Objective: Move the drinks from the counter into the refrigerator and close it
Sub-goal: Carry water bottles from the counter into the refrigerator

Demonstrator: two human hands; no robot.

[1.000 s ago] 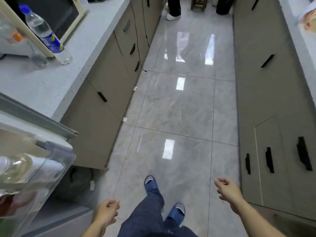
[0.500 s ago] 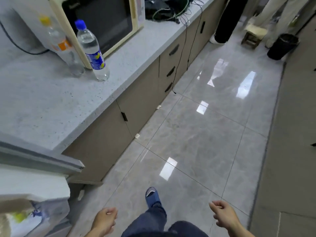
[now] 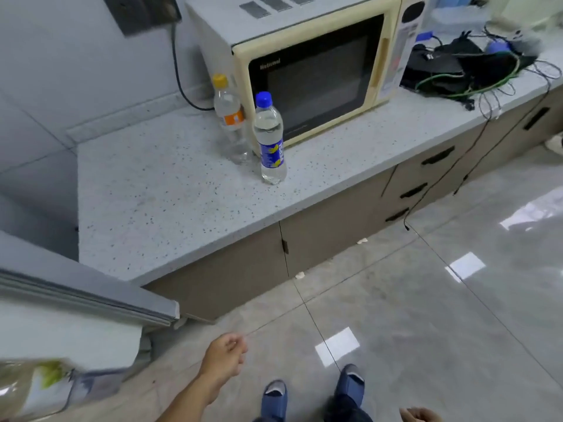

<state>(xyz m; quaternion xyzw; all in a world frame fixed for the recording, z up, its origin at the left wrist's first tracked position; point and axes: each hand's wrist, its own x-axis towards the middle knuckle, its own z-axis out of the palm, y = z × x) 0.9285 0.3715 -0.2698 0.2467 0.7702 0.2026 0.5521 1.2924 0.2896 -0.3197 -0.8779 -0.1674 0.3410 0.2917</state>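
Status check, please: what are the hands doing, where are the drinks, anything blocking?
Left hand and right hand empty. Blue-capped bottle and orange-capped bottle upright on counter by microwave. Nothing blocking.

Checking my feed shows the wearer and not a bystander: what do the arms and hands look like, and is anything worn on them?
Both are bare. The left hand and its forearm show no sleeve, glove, watch or ring as far as the frame reaches. Only a sliver of the right hand shows at the bottom edge, ungloved. Below, dark blue trousers and blue open-toed slippers are visible.
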